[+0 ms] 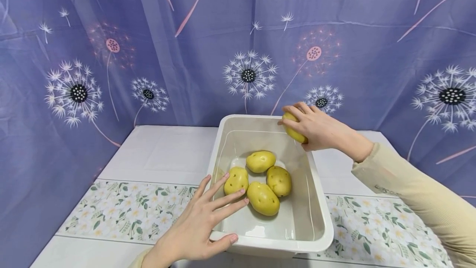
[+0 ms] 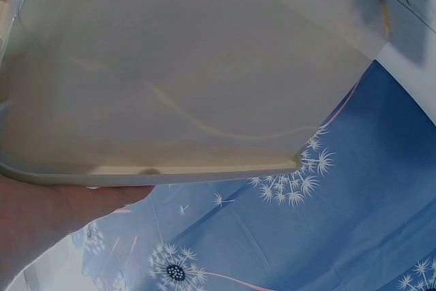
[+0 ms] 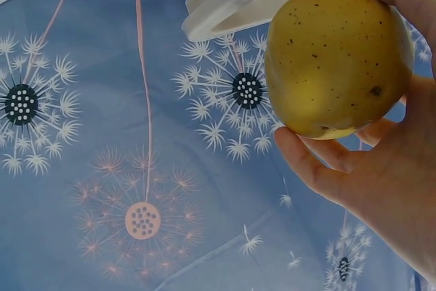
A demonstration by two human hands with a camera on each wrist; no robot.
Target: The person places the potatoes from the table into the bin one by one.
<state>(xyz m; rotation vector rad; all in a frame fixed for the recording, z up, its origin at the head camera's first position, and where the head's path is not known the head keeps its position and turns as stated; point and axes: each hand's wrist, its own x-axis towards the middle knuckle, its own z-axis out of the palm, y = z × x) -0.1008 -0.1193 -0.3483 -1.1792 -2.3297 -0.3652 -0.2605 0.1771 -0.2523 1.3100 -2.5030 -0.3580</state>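
Observation:
My right hand (image 1: 316,128) grips a yellow potato (image 1: 294,128) at the far right corner of a white plastic tub (image 1: 322,222). Close up in the right wrist view, the held potato (image 3: 337,63) shows dark specks, with fingers and thumb curled around it. My left hand (image 1: 201,222) lies over the tub's near left corner, fingers spread and fairly straight, thumb along the near rim. Several more potatoes rest on the tub's floor: one at the back (image 1: 261,161), a browner one at right (image 1: 279,181), one in front (image 1: 263,198), and one at left (image 1: 236,180), beside my left fingertips.
The tub stands on a white table (image 1: 167,148) with a floral runner (image 1: 126,212) across it. Behind and at both sides hangs a purple-blue curtain (image 1: 193,53) with dandelion prints. The tub's outer wall (image 2: 204,66) fills much of the left wrist view.

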